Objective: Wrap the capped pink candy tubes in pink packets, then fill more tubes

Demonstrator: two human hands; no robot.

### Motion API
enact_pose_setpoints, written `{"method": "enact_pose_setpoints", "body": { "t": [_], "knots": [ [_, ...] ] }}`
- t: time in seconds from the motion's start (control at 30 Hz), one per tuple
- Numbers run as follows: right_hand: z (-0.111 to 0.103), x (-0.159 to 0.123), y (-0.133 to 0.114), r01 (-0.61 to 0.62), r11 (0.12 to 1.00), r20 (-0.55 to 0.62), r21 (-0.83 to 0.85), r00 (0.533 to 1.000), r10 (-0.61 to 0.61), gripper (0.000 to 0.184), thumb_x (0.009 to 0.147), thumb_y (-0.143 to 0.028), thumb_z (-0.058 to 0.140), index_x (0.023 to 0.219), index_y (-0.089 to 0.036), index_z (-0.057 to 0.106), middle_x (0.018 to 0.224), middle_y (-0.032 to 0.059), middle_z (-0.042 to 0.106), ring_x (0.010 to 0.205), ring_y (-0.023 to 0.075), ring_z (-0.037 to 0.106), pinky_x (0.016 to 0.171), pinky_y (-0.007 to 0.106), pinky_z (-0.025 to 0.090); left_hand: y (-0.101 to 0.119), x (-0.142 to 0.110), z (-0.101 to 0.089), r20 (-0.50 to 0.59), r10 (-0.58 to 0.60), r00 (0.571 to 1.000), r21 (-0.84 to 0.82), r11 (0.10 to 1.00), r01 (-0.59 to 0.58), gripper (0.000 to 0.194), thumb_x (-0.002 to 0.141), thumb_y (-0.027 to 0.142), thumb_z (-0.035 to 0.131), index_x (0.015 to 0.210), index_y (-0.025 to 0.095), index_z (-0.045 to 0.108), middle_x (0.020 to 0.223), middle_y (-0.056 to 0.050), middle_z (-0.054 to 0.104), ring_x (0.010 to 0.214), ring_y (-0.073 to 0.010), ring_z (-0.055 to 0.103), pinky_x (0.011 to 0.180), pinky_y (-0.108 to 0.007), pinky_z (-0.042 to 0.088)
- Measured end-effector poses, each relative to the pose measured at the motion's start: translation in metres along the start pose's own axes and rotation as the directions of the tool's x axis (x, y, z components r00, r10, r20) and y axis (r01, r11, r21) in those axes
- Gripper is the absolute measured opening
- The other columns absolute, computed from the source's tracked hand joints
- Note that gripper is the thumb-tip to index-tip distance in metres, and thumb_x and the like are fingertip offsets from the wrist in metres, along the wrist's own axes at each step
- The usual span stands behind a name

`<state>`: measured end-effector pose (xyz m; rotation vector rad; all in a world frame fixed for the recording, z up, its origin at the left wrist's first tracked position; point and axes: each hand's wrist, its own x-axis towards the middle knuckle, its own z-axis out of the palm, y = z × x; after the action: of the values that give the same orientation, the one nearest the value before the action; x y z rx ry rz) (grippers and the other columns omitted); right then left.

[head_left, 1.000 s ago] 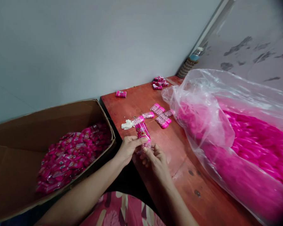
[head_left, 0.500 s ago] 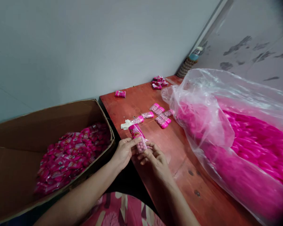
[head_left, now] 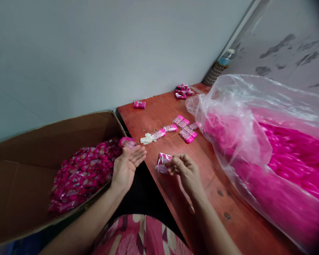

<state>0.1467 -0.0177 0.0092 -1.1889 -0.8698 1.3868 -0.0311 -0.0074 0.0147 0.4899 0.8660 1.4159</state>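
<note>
A blurred packet (head_left: pixel 127 142) shows at the edge of a cardboard box (head_left: pixel 55 141), just beyond your spread left hand (head_left: pixel 125 169); falling short, it could slip into the gap (head_left: pixel 142 193). Your right hand (head_left: pixel 185 170) pinches a shiny packet (head_left: pixel 162 161). Packets (head_left: pixel 82 173) heap the box; pink pieces (head_left: pixel 295 156) fill a clear bag (head_left: pixel 231 141).
</note>
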Motion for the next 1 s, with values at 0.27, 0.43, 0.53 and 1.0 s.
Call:
{"method": "enact_pose_setpoints", "body": {
  "t": [0.27, 0.43, 0.53, 1.0],
  "knots": [
    [-0.027, -0.005, 0.002, -0.028, 0.993, -0.120, -0.119, 0.993, 0.014, 0.024, 0.073, -0.040, 0.063, 0.073, -0.017, 0.055, 0.065, 0.0004, 0.064, 0.050, 0.0098, 0.056, 0.047, 0.020, 0.043, -0.049, 0.024, 0.004, 0.583, 0.110, 0.805, 0.781, 0.197, -0.593, 0.037, 0.070, 0.033, 0.065, 0.106, 0.022, 0.063, 0.123, -0.009, 0.053, 0.122, -0.0285, 0.038, 0.105, -0.049, 0.020],
    [-0.032, -0.003, 0.015, -0.004, 0.976, -0.094, -0.216, 0.995, -0.017, 0.023, 0.076, -0.040, 0.058, 0.075, -0.018, 0.055, 0.066, 0.0001, 0.062, 0.053, 0.0109, 0.055, 0.050, 0.022, 0.043, -0.070, 0.030, 0.001, 0.681, 0.156, 0.716, 0.732, -0.106, -0.673, 0.021, 0.077, 0.026, 0.058, 0.097, 0.021, 0.066, 0.119, -0.009, 0.057, 0.120, -0.0284, 0.042, 0.102, -0.054, 0.024],
    [-0.031, 0.002, 0.020, 0.055, 0.951, -0.093, -0.306, 0.992, -0.087, 0.021, 0.077, -0.039, 0.057, 0.077, -0.019, 0.056, 0.066, -0.0004, 0.060, 0.060, 0.0129, 0.055, 0.056, 0.024, 0.043, -0.073, 0.031, 0.000, 0.702, 0.217, 0.678, 0.709, -0.129, -0.693, 0.018, 0.078, 0.025, 0.057, 0.093, 0.023, 0.067, 0.114, -0.006, 0.061, 0.117, -0.0268, 0.045, 0.101, -0.055, 0.025],
    [-0.016, 0.003, 0.018, 0.098, 0.972, -0.108, -0.214, 0.986, -0.123, 0.032, 0.066, -0.033, 0.068, 0.092, -0.019, 0.054, 0.082, 0.0026, 0.064, 0.076, 0.0166, 0.059, 0.069, 0.029, 0.045, -0.060, 0.017, 0.012, 0.665, 0.354, 0.657, 0.642, 0.176, -0.746, 0.018, 0.080, 0.019, 0.054, 0.093, 0.021, 0.067, 0.112, -0.005, 0.063, 0.116, -0.0235, 0.048, 0.103, -0.048, 0.029]
  ]
}}
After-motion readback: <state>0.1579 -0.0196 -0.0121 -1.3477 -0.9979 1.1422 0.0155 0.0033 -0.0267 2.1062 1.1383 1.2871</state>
